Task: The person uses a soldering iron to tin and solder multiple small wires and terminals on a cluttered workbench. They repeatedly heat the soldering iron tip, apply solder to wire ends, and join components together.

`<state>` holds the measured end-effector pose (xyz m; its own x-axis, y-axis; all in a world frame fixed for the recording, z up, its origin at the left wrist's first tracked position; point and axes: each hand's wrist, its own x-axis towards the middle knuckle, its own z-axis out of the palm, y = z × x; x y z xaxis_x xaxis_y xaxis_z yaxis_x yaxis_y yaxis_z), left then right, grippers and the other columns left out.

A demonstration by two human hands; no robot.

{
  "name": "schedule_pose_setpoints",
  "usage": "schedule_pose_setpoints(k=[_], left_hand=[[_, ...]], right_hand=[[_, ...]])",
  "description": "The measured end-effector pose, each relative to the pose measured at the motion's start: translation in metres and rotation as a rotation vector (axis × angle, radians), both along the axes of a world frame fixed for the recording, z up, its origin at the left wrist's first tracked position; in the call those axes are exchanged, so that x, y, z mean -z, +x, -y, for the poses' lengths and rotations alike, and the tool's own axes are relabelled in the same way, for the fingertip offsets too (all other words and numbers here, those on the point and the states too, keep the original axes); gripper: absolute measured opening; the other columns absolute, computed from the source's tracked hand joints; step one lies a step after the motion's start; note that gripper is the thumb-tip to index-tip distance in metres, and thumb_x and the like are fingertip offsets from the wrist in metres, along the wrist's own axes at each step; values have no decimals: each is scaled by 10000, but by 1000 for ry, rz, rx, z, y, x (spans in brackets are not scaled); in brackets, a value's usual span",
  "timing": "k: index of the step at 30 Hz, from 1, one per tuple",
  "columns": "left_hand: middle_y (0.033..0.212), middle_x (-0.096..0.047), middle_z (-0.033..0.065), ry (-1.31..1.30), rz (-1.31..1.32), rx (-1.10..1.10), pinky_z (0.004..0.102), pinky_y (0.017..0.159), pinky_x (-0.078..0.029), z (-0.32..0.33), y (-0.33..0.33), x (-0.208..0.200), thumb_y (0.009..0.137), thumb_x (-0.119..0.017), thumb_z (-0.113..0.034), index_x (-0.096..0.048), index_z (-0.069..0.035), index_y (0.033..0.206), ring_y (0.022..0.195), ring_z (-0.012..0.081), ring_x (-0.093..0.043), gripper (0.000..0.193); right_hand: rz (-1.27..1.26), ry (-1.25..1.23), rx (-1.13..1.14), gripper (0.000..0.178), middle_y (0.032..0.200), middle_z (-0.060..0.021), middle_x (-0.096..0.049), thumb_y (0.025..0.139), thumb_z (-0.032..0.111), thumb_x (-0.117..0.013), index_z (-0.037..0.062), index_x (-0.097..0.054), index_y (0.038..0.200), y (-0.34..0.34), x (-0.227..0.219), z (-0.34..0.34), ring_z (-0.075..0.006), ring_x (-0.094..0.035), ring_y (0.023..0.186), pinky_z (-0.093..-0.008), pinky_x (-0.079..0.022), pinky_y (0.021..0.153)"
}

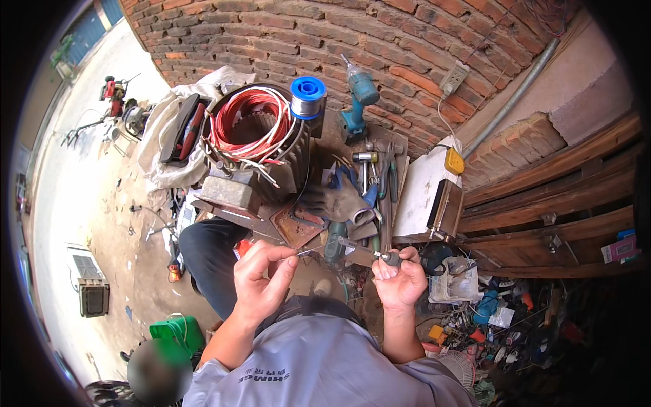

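My left hand (261, 275) pinches a thin silvery wire (309, 250) between thumb and fingertips, its free end pointing right. My right hand (399, 281) is closed round a dark, cylindrical tool (390, 259) whose narrow front points left, towards the wire; its exact kind I cannot make out. The two hands are apart, above my lap. Just beyond them lies a green-grey tool body (334, 241), partly hidden. Grey work gloves (332, 203) rest on the bench behind it. A blue spool of silvery wire (307, 99) stands on the motor housing (291, 159).
Coiled red and white cable (251, 122) sits on the motor housing. A teal cordless drill (359, 102) stands by the brick wall, near pliers (384, 176) and a hammer (365, 157). A white-topped box (426, 193) is at right. Mixed parts (502, 312) litter the floor.
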<state>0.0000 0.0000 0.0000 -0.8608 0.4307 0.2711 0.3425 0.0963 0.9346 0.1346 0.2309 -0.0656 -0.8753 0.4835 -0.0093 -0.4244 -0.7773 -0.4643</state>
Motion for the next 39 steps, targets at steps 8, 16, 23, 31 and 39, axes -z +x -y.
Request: schedule_pose_setpoints(k=[8,16,23,31,39], left_hand=[[802,-643,36,-22,-54,-4,250,557,-417,-1,0,-2,899,-783,-2,-758,3,989,622,86,-537,93],[805,-648,35,24,6,-43,247,559,-410,0,4,9,899,-784,0,-754,8,997,625,84,-535,103],[816,-606,21,12,-79,-34,227,625,-382,2,-1,20,912,-759,20,-728,24,970,682,72,-492,66],[866,-585,22,24,69,-13,213,595,-386,-2,6,14,952,-727,29,-700,35,985,647,50,-504,43],[845,-581,19,50,75,-8,210,572,-397,0,8,11,967,-736,4,-710,38,983,624,55,-541,46]], right_hand=[[9,3,7,180,801,-80,-661,926,135,-621,86,-715,1071,0,0,1,-167,-498,662,-343,-399,654],[-6,-56,1,162,872,-104,-682,903,74,-606,54,-681,1045,4,4,1,-181,-542,707,-363,-418,673],[45,-20,11,175,769,-63,-590,922,116,-592,83,-686,1066,1,-2,5,-167,-510,670,-348,-402,668],[63,-67,19,154,757,-63,-559,912,96,-589,60,-664,1043,8,6,10,-169,-488,679,-348,-389,659],[69,-84,33,146,743,-65,-561,909,91,-602,63,-669,1036,10,4,12,-173,-498,677,-353,-393,657]])
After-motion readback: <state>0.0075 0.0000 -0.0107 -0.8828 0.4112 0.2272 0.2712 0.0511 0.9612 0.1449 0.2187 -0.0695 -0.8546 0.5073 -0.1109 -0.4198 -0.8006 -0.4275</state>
